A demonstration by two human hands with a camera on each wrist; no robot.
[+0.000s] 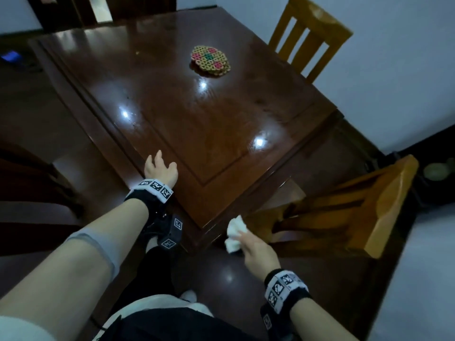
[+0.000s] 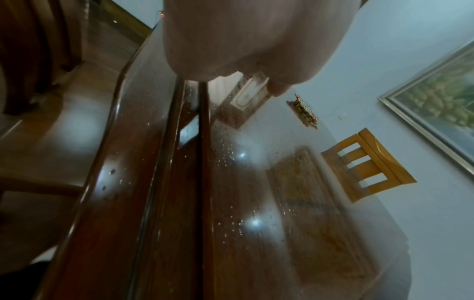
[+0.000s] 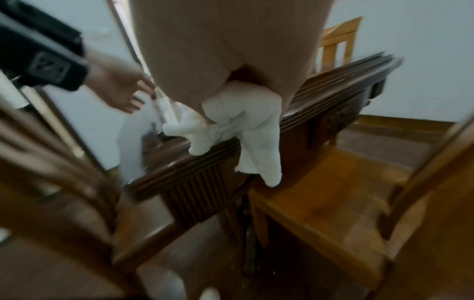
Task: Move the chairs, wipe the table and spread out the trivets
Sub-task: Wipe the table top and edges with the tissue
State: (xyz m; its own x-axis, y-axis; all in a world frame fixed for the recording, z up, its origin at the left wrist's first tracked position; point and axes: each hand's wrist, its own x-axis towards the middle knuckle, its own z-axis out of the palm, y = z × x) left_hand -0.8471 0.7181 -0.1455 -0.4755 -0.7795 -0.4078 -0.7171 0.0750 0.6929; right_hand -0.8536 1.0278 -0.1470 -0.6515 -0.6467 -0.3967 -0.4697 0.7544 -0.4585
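Note:
A dark glossy wooden table (image 1: pixel 221 134) fills the middle of the head view, with water droplets on its top (image 2: pixel 231 182). A stack of round beaded trivets (image 1: pixel 210 60) lies toward its far side, also seen edge-on as the trivets (image 2: pixel 305 111). My left hand (image 1: pixel 160 168) hovers over the table's near left edge, fingers loose and spread, holding nothing. My right hand (image 1: pixel 256 249) grips a crumpled white cloth (image 1: pixel 235 233) just off the table's near corner; the cloth (image 3: pixel 246 130) hangs over the table's edge (image 3: pixel 333 97).
A light wooden chair (image 1: pixel 310 35) stands at the table's far right. Another light chair (image 1: pixel 369 205) is pulled out at the near right, its seat (image 3: pixel 333 192) beside my right hand. A dark chair (image 1: pixel 32 183) sits at the left. A framed picture (image 2: pixel 441 101) hangs on the wall.

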